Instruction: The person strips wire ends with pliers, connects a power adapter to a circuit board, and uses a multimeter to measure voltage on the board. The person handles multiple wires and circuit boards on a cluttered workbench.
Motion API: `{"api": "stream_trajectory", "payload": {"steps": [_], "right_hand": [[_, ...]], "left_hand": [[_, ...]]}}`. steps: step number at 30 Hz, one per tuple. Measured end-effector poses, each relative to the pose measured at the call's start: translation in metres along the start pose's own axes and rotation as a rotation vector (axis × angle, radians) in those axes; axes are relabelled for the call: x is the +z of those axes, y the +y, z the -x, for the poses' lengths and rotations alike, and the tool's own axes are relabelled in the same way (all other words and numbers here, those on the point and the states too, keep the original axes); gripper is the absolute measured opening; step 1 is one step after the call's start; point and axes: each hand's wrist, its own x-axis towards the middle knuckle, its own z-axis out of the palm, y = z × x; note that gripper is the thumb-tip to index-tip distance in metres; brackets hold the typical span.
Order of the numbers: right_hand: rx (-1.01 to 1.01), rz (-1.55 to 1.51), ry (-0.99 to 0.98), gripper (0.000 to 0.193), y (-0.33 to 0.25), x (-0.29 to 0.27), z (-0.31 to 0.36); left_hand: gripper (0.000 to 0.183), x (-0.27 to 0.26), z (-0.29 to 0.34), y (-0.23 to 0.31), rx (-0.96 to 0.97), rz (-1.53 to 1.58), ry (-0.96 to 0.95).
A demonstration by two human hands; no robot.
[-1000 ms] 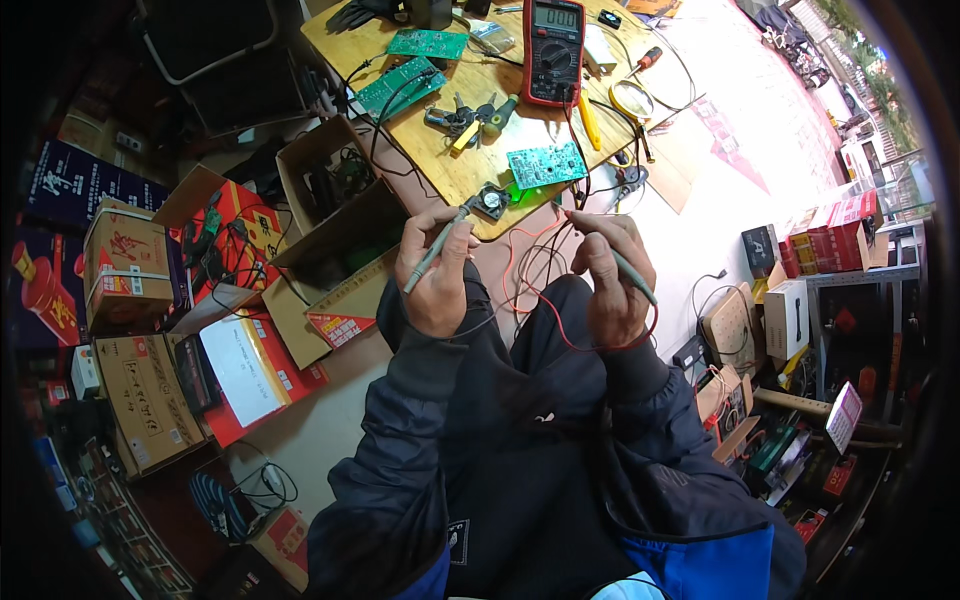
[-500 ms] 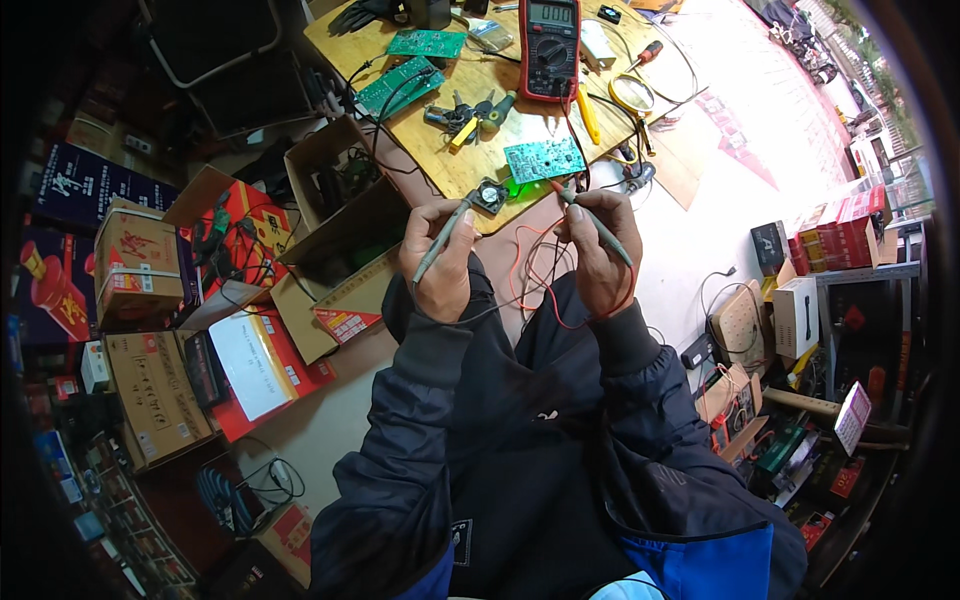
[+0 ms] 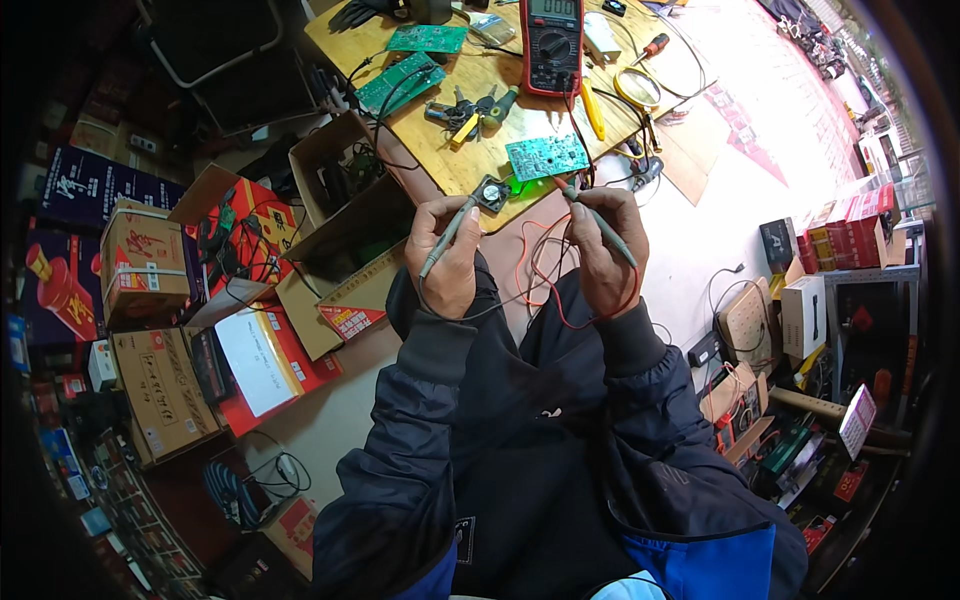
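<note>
Between thumb and fingers of my left hand is a grey test probe, its tip pointing toward a small black cooling fan at the table edge. My right hand pinches a second grey test probe with a red lead. Its reddish tip is by the near edge of a green circuit board; whether it touches is too small to tell. Beyond the board lies a red-framed multimeter with its display lit. The probe leads hang in loops between my hands.
On the wooden table are more circuit boards, a bunch of keys, a yellow-handled tool, a roll of tape and a screwdriver. Cardboard boxes crowd the floor at left; a loaded shelf stands at right.
The whole view has shifted slightly. Both hands keep hold of their probes in nearly the same places, the left probe turned a little.
</note>
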Motion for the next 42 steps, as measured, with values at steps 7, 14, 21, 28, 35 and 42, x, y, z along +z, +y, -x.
{"api": "stream_trajectory", "payload": {"steps": [7,14,21,28,35,42], "right_hand": [[0.051,-0.028,0.008,0.018,-0.002,-0.001,0.0],[-0.044,0.183,-0.034,0.018,-0.003,0.005,-0.014],[-0.198,0.327,-0.048,0.014,-0.001,0.011,-0.027],[-0.19,0.335,-0.055,0.013,0.0,0.011,-0.026],[-0.224,0.364,-0.061,0.013,0.002,0.011,-0.027],[-0.248,0.384,-0.064,0.014,0.003,0.011,-0.028]], "left_hand": [[0.016,0.0,0.0,0.0,-0.004,0.018,0.007],[0.017,0.0,-0.001,0.001,-0.025,0.005,0.005],[0.017,0.001,-0.001,0.001,-0.019,0.01,0.002],[0.017,0.001,0.0,0.0,-0.017,0.014,0.014],[0.017,0.002,0.0,0.001,-0.009,0.018,0.009],[0.017,0.001,0.0,0.0,-0.001,0.008,0.005]]}}
